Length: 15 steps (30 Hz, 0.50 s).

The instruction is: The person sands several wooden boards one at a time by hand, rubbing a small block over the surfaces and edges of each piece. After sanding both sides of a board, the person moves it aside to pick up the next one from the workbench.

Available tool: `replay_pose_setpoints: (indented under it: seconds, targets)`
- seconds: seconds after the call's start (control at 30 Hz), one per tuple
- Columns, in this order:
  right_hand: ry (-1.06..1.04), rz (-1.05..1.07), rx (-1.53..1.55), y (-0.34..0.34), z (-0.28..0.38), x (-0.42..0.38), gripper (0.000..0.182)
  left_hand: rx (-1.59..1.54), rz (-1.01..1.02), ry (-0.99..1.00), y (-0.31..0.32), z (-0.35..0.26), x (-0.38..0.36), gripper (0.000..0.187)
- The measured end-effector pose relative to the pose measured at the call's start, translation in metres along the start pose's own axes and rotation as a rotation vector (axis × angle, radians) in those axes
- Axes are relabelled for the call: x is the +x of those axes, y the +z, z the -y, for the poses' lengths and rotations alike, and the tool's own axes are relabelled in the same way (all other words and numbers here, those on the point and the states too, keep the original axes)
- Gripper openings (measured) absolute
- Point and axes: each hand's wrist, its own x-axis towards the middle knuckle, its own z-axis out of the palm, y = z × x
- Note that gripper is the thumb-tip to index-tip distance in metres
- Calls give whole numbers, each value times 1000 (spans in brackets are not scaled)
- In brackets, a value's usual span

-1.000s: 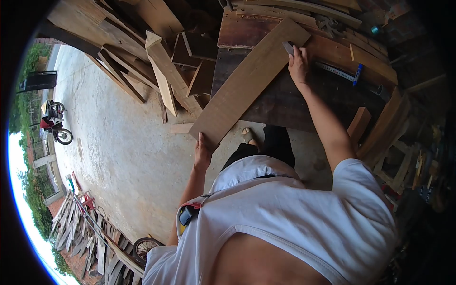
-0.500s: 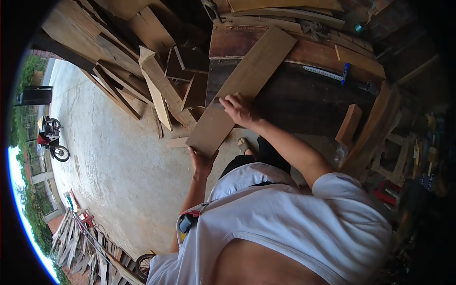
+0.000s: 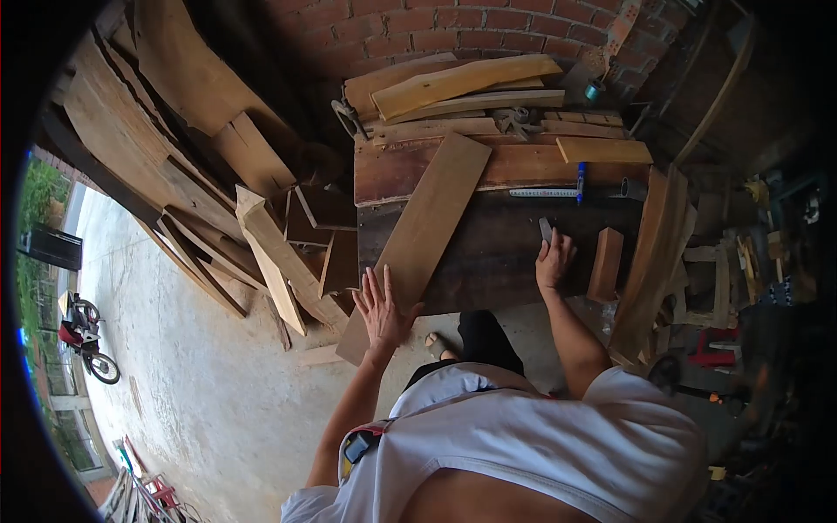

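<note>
A long flat brown board (image 3: 446,196) lies slantwise across the dark workbench (image 3: 497,253), its near end jutting past the bench edge. My left hand (image 3: 382,312) rests flat on the near part of the board, fingers spread. Over the bench to the right, my right hand (image 3: 555,260) is closed around a small flat grey piece (image 3: 546,229), whose tip sticks out past the fingers; its exact kind does not show. Beside that hand lies a reddish wooden block (image 3: 606,264). Farther back are a white ruler (image 3: 542,193) and a blue marker (image 3: 581,181).
Planks (image 3: 471,87) are stacked at the bench's back, before a brick wall (image 3: 418,35). Leaning boards (image 3: 113,131) and offcuts crowd the left side. A thick timber (image 3: 654,261) borders the bench on the right. A motorbike (image 3: 85,340) stands on the concrete floor (image 3: 174,349).
My right hand has left the board and moved right over the bench. My left hand has shifted from gripping the board's near end to lying on top. The view has tilted up.
</note>
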Motion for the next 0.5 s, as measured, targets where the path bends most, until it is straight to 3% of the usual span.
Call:
replay_pose_setpoints:
  seconds: [0.1, 0.2, 0.27, 0.33, 0.5]
  targets:
    - [-64, -2, 55, -16, 3, -12, 46, -12, 67, -18, 8, -21, 55, 117]
    - [11, 28, 64, -23, 12, -13, 49, 21, 72, 16, 21, -31, 87, 118]
    - [73, 14, 74, -27, 14, -13, 49, 92, 12, 141, 24, -35, 97, 122]
    - [58, 22, 94, -28, 18, -14, 50, 129, 178, 41, 12, -47, 103, 127]
    - [101, 37, 98, -37, 24, -10, 50, 9, 241, -4, 4, -42, 127, 125]
